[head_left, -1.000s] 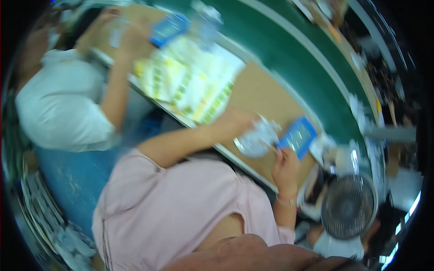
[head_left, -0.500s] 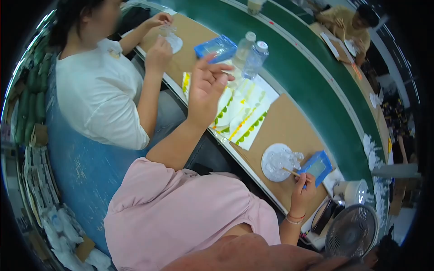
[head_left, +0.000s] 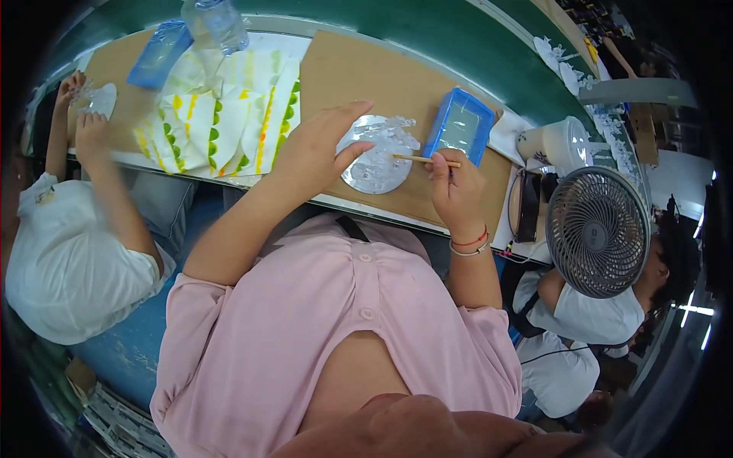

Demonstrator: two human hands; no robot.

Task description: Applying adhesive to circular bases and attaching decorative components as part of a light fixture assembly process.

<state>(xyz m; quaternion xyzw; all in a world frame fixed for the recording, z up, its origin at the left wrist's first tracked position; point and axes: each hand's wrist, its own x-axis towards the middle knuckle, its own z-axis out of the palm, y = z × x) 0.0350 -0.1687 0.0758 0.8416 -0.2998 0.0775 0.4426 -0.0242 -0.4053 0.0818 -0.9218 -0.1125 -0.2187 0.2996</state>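
Note:
My left hand [head_left: 317, 145] reaches over the left edge of a round white disc [head_left: 374, 182]. Its thumb and fingers are spread, with nothing seen between them. Clear, shiny plastic-looking pieces [head_left: 397, 126] lie on the disc; their exact kind is hard to make out. My right hand [head_left: 458, 187] pinches a thin wooden stick [head_left: 412, 158], whose tip points left over the disc. Whether the tip touches anything is unclear. Just beyond my right hand stands a shallow blue tray [head_left: 482, 126] with a pale, glossy content.
Patterned paper sheets [head_left: 221, 126] lie left, below a clear bottle [head_left: 217, 27] and another blue tray [head_left: 159, 57]. At right are a lidded drink cup [head_left: 553, 145], a dark case [head_left: 527, 206] and a fan [head_left: 598, 229]. A co-worker [head_left: 84, 252] sits at left.
The view has swung right. My left hand has come down from near the bottles to the disc's left edge. My right hand still holds the wooden stick beside the disc.

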